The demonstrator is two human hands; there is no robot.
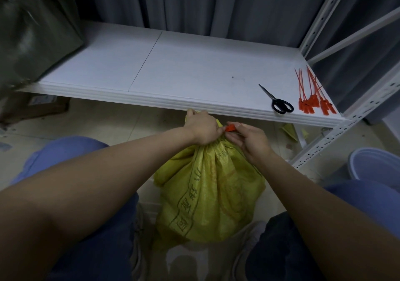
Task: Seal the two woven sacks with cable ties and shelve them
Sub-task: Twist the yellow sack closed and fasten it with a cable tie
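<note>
Our left hand (202, 127) is gripping the gathered neck of the yellow sack (207, 194), which is standing on the floor between our knees, on the near side of the shelf (184, 68). Just to its right, our right hand (249, 139) is pinching a red cable tie (229, 127) at that neck.

Storage room. White slotted-angle steel rack (324, 12) is standing before grey curtains (216, 1). Spare red cable ties (311, 94) and scissors (278, 102) are lying on its shelf board (184, 64). Paper scraps (290, 130) are littering the tiled floor (104, 120).
</note>
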